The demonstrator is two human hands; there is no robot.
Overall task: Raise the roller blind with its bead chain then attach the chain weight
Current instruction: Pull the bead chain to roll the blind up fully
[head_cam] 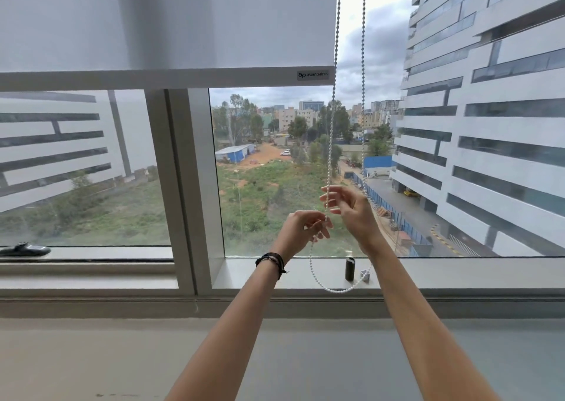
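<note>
Pinching the bead chain [331, 131] between my left hand [307, 228] fingers, I keep my right hand [351, 206] loosely open just beside it around the same strand, the loop sagging below both hands near the dark chain weight [350, 268] standing on the sill [458, 273], the roller blind [183, 21] above.

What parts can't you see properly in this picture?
Head view only:
- Top of the roller blind and where the bead chain hooks on: cut off by the top edge.
- Chain behind the right hand: hidden by the hand.
- Left hand grip on the chain: beads too small to tell.
- Small silver piece beside the black cylinder on the sill: too small to identify.
</note>
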